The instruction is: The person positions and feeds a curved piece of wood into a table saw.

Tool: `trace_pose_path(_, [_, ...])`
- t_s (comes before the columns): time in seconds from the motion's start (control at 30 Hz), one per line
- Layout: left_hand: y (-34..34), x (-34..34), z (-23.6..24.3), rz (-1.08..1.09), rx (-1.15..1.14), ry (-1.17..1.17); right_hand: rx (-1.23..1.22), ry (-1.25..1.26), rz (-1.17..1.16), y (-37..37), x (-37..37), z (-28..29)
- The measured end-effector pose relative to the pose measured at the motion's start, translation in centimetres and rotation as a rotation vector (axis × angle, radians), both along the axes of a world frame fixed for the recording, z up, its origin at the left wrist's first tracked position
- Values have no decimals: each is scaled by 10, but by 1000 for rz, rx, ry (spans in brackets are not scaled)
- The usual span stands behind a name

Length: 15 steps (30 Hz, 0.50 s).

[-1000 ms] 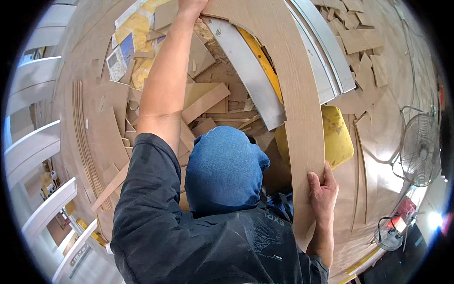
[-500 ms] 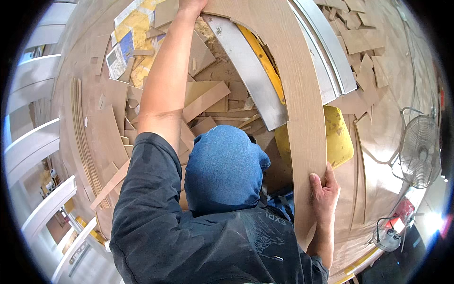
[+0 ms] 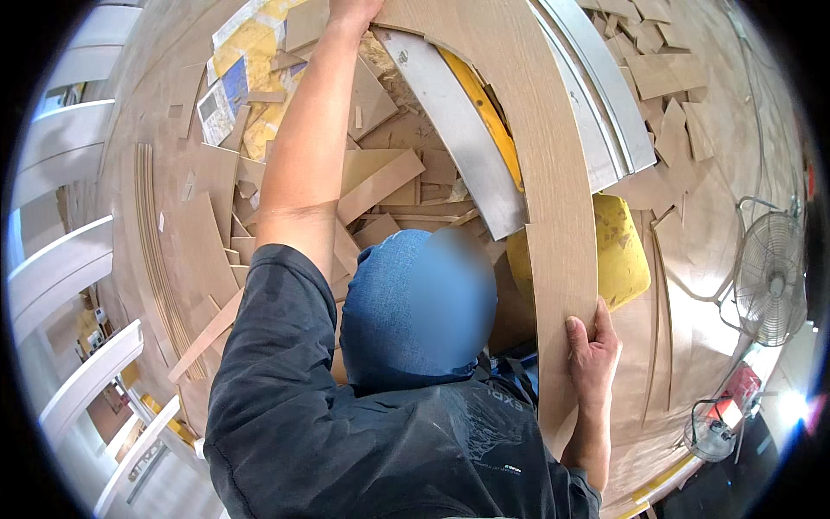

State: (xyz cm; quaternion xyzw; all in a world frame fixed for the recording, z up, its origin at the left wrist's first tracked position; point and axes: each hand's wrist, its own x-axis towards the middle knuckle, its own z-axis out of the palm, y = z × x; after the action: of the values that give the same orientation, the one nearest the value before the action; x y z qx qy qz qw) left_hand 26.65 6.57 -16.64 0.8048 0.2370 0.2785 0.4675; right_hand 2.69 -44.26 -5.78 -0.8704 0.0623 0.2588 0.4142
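Note:
A long, narrow wooden board point(image 3: 564, 251) with light brown grain runs down the picture, bending with the lens. My right hand point(image 3: 593, 353) grips its right edge low down, thumb on its face. At the upper edge, my left hand point(image 3: 353, 10) meets the board's far end; its fingers are cut off by the picture's rim. Left of the board lies a grey metal strip point(image 3: 454, 130) beside a yellow bar point(image 3: 484, 112). A yellow block-like object point(image 3: 621, 251) shows from under the board. A rounded blue denim form point(image 3: 380, 311), partly blurred, fills the middle.
Wood offcuts point(image 3: 380, 186) are strewn on the floor, with more scraps point(image 3: 666, 78) at far right. Long metal rails point(image 3: 596, 104) lie right of the board. A stack of thin strips point(image 3: 151, 259) and white slatted frames point(image 3: 65, 259) are left. A fan point(image 3: 772, 277) stands right.
The view has shifted very slightly, moving most surroundings a little to the right. Both hands stay at the same places on the board.

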Motion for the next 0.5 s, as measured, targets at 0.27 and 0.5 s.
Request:
trace_pose_path(0.27, [-8, -2, 5, 12, -62, 32, 3, -2, -27, -1, -3, -4])
trace_pose_path(0.5, [-2, -3, 4, 2, 15, 24, 47, -48, 16, -7, -4, -14])
